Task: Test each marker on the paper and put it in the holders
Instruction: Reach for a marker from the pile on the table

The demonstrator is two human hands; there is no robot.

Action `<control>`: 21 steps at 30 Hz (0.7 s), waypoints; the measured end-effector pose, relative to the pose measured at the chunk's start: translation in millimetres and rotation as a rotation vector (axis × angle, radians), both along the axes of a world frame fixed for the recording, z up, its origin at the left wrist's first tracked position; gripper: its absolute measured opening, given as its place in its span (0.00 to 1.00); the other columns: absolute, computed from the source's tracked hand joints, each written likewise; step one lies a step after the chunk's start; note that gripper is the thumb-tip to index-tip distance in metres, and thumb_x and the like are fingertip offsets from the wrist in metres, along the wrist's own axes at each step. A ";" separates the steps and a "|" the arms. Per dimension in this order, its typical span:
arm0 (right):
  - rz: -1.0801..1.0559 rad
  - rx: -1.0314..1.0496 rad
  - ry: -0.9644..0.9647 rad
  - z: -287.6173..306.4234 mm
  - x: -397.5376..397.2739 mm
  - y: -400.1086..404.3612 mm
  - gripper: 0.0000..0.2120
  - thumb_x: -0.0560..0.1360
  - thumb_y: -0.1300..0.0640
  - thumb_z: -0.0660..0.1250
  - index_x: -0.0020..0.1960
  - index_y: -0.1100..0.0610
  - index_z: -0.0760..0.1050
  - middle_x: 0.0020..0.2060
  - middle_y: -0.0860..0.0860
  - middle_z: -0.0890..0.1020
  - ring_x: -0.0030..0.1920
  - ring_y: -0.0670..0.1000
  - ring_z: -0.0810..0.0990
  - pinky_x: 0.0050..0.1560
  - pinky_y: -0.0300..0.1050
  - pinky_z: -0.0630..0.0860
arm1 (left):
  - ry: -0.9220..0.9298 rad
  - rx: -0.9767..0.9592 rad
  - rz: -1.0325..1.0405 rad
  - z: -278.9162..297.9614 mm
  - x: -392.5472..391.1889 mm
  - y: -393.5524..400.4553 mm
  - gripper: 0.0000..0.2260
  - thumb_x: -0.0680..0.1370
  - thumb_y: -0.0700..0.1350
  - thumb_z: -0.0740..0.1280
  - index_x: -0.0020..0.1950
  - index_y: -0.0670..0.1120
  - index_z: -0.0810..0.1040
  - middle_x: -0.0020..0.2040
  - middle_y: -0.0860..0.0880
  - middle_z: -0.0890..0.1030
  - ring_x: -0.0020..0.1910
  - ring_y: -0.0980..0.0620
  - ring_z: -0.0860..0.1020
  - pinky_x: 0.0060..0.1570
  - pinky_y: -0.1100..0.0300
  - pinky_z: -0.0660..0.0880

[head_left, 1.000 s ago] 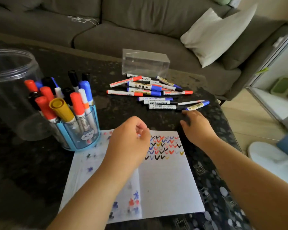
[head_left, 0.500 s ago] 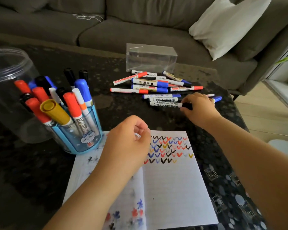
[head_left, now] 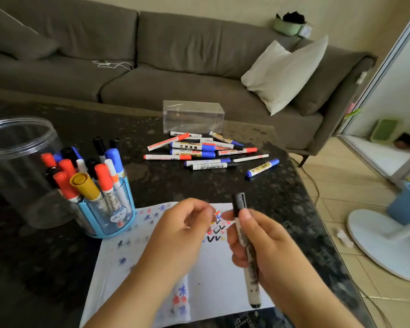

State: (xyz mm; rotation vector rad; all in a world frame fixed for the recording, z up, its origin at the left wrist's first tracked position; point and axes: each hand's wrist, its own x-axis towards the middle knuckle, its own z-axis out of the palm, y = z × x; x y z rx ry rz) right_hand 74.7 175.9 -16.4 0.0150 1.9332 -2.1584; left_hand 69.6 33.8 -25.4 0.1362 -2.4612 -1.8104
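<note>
- I count 1 black-capped marker (head_left: 246,252) in my right hand (head_left: 265,247), roughly 12 loose markers (head_left: 206,152) in a pile far across the dark surface (head_left: 277,192), and a dozen or so standing caps-up in the blue holder (head_left: 109,209); overlaps make both counts uncertain.
- There are 2 clear containers: a big round jar (head_left: 17,162) just behind and left of the holder, and a rectangular box (head_left: 192,116) touching the far side of the pile.
- 1 sheet of paper (head_left: 218,275) lies below my hands, rows of coloured ticks at its far edge.
- My right grip curls round the marker's white barrel, holding it above the paper; its long axis runs near to far, cap pointing away and up.
- My left hand (head_left: 182,233) hovers just beside the cap, fingers loosely curled, gripping nothing.
- Bare surface lies open between paper and pile; the surface's right edge runs close past my right forearm.
</note>
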 end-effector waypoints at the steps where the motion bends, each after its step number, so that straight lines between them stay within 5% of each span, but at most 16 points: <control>1: 0.010 -0.045 -0.061 -5.8 4.0 -3.4 0.16 0.79 0.53 0.57 0.47 0.62 0.79 0.30 0.53 0.75 0.26 0.47 0.68 0.27 0.38 0.66 | -0.021 0.006 -0.022 -0.9 2.7 2.1 0.08 0.78 0.49 0.61 0.43 0.55 0.78 0.39 0.59 0.81 0.41 0.64 0.78 0.46 0.63 0.75; 4: 0.064 -0.175 -0.192 -11.0 4.8 -12.6 0.18 0.81 0.56 0.55 0.44 0.67 0.76 0.29 0.54 0.75 0.25 0.47 0.67 0.25 0.37 0.65 | -0.073 0.052 -0.071 -4.6 5.2 6.5 0.10 0.79 0.50 0.59 0.44 0.57 0.79 0.38 0.60 0.82 0.42 0.64 0.79 0.49 0.64 0.75; 9: 0.241 -0.412 -0.340 -8.4 -2.8 -12.8 0.16 0.77 0.52 0.57 0.42 0.63 0.75 0.26 0.53 0.71 0.22 0.44 0.62 0.20 0.33 0.59 | -0.237 0.529 -0.122 -4.0 1.2 2.7 0.11 0.78 0.48 0.61 0.47 0.49 0.84 0.32 0.45 0.78 0.37 0.48 0.78 0.60 0.42 0.73; 12: 0.339 -0.654 -0.460 -10.7 -4.3 -9.7 0.16 0.77 0.50 0.61 0.40 0.61 0.77 0.25 0.51 0.69 0.20 0.42 0.62 0.17 0.31 0.60 | -0.261 0.747 -0.215 0.6 -0.3 0.9 0.14 0.72 0.48 0.61 0.46 0.46 0.85 0.46 0.42 0.83 0.48 0.48 0.79 0.57 0.49 0.75; 14: 0.348 -0.683 -0.447 -7.8 -2.7 -9.7 0.16 0.76 0.49 0.61 0.40 0.61 0.78 0.25 0.50 0.69 0.20 0.41 0.62 0.17 0.30 0.60 | -0.253 0.829 -0.215 2.7 -0.5 3.4 0.13 0.71 0.47 0.61 0.41 0.45 0.85 0.45 0.41 0.84 0.49 0.49 0.82 0.50 0.55 0.76; 17: 0.269 -0.401 -0.290 -2.3 2.0 -11.0 0.16 0.78 0.50 0.57 0.41 0.62 0.74 0.24 0.50 0.69 0.21 0.42 0.59 0.19 0.32 0.58 | -0.216 0.791 -0.151 2.1 0.2 10.0 0.11 0.69 0.48 0.63 0.37 0.46 0.84 0.42 0.41 0.84 0.44 0.48 0.81 0.46 0.58 0.77; 21: 0.163 0.298 0.052 -14.4 7.4 -8.3 0.15 0.80 0.51 0.56 0.41 0.58 0.73 0.24 0.48 0.73 0.22 0.43 0.66 0.27 0.35 0.64 | -0.228 0.729 0.008 -1.4 -3.7 16.0 0.10 0.74 0.44 0.64 0.38 0.43 0.83 0.40 0.44 0.85 0.41 0.52 0.83 0.44 0.60 0.75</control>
